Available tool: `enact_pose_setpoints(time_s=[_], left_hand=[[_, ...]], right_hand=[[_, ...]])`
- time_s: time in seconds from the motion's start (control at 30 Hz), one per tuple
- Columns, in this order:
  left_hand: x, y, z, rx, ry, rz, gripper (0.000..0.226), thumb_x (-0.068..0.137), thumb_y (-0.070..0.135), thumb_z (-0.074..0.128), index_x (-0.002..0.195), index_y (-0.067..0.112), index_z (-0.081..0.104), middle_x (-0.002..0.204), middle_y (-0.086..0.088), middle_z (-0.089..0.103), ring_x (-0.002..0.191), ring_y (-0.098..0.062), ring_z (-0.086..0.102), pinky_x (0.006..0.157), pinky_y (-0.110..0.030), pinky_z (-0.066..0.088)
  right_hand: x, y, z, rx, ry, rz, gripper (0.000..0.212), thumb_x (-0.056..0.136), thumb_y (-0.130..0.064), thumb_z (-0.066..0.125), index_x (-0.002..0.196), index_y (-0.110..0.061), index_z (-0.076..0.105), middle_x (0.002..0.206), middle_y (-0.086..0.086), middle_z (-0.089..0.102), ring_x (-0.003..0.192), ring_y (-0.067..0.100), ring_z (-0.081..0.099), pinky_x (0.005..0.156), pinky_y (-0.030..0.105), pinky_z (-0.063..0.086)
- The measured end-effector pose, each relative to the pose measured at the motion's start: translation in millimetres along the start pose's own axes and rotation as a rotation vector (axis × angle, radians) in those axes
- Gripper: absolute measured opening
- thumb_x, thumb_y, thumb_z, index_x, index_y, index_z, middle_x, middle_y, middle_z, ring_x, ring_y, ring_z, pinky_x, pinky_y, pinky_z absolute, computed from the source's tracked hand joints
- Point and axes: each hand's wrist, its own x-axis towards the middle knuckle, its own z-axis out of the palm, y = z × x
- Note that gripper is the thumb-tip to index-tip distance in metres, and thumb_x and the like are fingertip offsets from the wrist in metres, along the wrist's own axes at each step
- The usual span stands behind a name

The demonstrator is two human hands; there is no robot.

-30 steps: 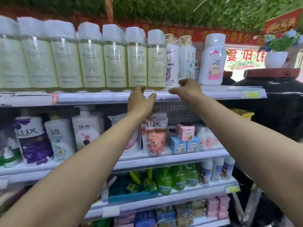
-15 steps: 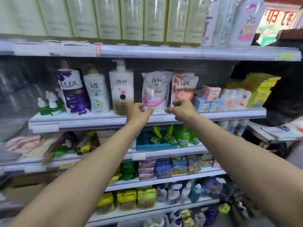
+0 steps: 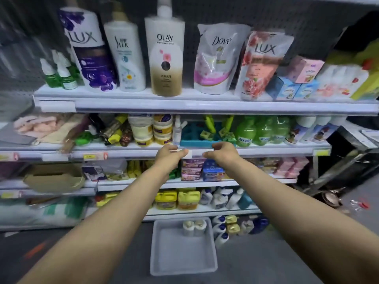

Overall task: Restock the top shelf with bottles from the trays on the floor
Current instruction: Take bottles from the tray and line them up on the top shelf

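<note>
A grey tray lies on the floor below the shelving, with two pale, white-capped bottles standing at its far edge. My left hand and my right hand are stretched out side by side in front of the third shelf's edge, fingers loosely curled and holding nothing. Both hang well above the tray. The top shelf is out of view above the frame.
Large Lux, Slek and Olay bottles and refill pouches fill the upper shelf in view. Green bottles and jars sit behind my hands. Several blue and gold bottles stand on the floor right of the tray. A metal stand is at right.
My view has tilted down from the top shelf to the floor. Both hands have come down from the top shelf edge to the third shelf, empty throughout. The tray has come into view.
</note>
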Motion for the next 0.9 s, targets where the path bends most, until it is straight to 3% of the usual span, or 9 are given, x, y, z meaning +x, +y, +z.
enact_pose_setpoints(time_s=[0.2,0.4,0.5,0.67,0.77,0.9], left_hand=[[10,-67,17,0.054,0.035,-0.121,0.051,0.086,0.030,0.077,0.129,0.009,0.060,0.120,-0.008,0.066,0.104,-0.024,0.064,0.097,-0.046,0.054],[22,-152,40,0.041,0.040,-0.274,0.045,0.083,0.029,0.080,0.121,0.013,0.062,0.118,-0.009,0.070,0.109,-0.025,0.065,0.097,-0.042,0.053],[27,-195,50,0.021,0.037,-0.332,0.040,0.084,0.026,0.080,0.119,0.013,0.064,0.117,-0.008,0.070,0.102,-0.022,0.064,0.088,-0.036,0.053],[39,-256,69,0.007,0.018,-0.397,0.037,0.088,0.021,0.076,0.120,0.014,0.059,0.119,-0.011,0.064,0.110,-0.024,0.061,0.103,-0.043,0.049],[55,-295,83,0.028,0.010,-0.424,0.031,0.088,0.022,0.076,0.114,0.018,0.059,0.121,-0.008,0.063,0.112,-0.024,0.060,0.104,-0.044,0.049],[78,-343,102,0.070,-0.004,-0.441,0.032,0.089,0.026,0.075,0.116,0.020,0.060,0.119,-0.004,0.063,0.112,-0.023,0.061,0.103,-0.044,0.050]], right_hand=[[12,65,24,-0.087,-0.100,0.115,0.057,0.079,-0.022,0.085,0.128,-0.005,0.061,0.111,0.010,0.065,0.100,0.026,0.063,0.088,0.037,0.051],[32,146,52,-0.178,-0.167,0.215,0.054,0.079,-0.023,0.084,0.126,-0.007,0.064,0.116,0.011,0.068,0.110,0.028,0.064,0.095,0.035,0.049],[40,190,68,-0.201,-0.183,0.236,0.058,0.080,-0.021,0.083,0.131,-0.005,0.062,0.128,0.013,0.066,0.119,0.030,0.062,0.104,0.039,0.047],[55,253,94,-0.175,-0.165,0.275,0.060,0.080,-0.020,0.083,0.134,-0.007,0.060,0.134,0.011,0.062,0.122,0.028,0.060,0.103,0.041,0.049],[70,289,112,-0.181,-0.186,0.308,0.058,0.081,-0.020,0.082,0.133,-0.009,0.060,0.131,0.009,0.064,0.117,0.026,0.062,0.098,0.031,0.048],[87,334,134,-0.211,-0.190,0.349,0.055,0.081,-0.021,0.081,0.131,-0.012,0.061,0.125,0.007,0.067,0.116,0.027,0.063,0.098,0.034,0.050]])
